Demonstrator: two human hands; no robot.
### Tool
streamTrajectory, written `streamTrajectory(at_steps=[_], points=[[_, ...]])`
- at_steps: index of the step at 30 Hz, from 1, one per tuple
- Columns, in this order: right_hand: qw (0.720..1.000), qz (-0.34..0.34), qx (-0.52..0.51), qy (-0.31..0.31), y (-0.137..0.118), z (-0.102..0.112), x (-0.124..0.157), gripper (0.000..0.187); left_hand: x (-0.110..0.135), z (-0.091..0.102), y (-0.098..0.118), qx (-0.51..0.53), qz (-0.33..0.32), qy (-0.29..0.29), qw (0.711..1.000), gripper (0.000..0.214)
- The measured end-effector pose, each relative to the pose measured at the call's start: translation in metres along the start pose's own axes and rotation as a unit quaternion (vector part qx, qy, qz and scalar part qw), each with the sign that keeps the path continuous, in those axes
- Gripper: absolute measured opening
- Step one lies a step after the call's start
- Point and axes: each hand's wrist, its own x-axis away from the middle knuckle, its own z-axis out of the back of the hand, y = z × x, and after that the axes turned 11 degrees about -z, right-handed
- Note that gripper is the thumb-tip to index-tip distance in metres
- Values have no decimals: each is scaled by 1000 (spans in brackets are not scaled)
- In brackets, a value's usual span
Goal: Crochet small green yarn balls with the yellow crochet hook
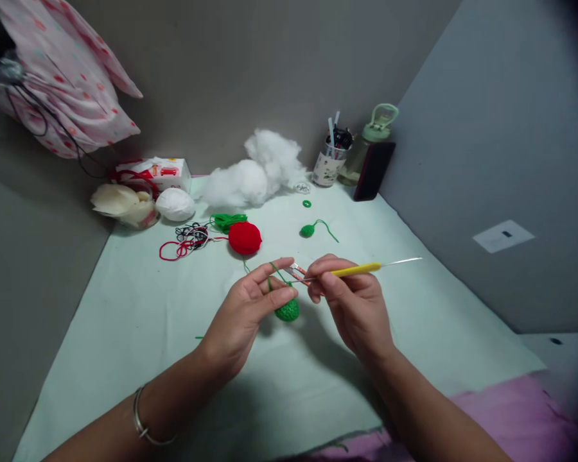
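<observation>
My left hand [243, 308] pinches a small green crocheted piece [288, 310] between thumb and fingers, with green yarn running over the raised index finger. In my right hand [351, 295] is a crochet hook [356, 270] with a yellow handle, held like a pencil. Its thin metal tip meets the top edge of the green piece. A pair of scissors [298, 272] lies on the table just behind, partly hidden by my fingers. Beyond my left hand sits a ball of red yarn [245, 238].
A green yarn bundle [227, 222], tangled thread [191, 237] and white yarn ball [175, 204] lie at the left. White stuffing [255, 176] is heaped at the back. A small green crocheted piece [307, 230], pen cup [328, 168], bottle [363, 154] and phone [374, 171] stand right of it.
</observation>
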Motion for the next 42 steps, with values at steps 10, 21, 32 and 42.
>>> streamTrajectory(at_steps=[10, 21, 32, 42], points=[[999, -8, -9, 46, -17, 8, -5, 11, -4, 6, 9, 12, 19, -58, 998, 43], [995, 28, 96, -15, -2, -2, 3, 10, -4, 5, -2, -19, -9, -55, 998, 44], [858, 309, 410, 19, 8, -2, 16, 48, -3, 2, -2, 50, 15, -16, 998, 43], [1000, -3, 19, -5, -1, -1, -1, 12, -5, 2, 6, -8, -8, -19, 1000, 36]])
